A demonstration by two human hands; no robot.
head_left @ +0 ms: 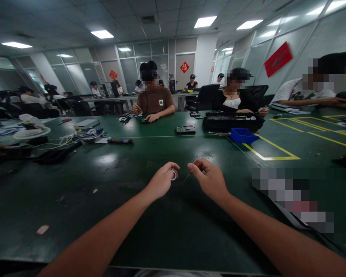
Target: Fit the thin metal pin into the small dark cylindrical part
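My left hand [163, 180] is closed around a small silvery ring [173, 175], held at its fingers above the green table [150, 238]. Just to the right, my right hand [210, 177] grips a small screwdriver [188, 176] with a reddish handle, its thin shaft pointing down and to the left. The two hands are apart, with a narrow gap between them. Beyond them on the table lies a hard drive [185, 129] with its green circuit board showing.
A blue bin [243, 135] and a long black casing [233, 122] stand at the back right. A dark pen-like tool [120, 141] and cables [63, 139] lie back left. A person in a brown shirt [155, 100] works across the table; others sit farther off.
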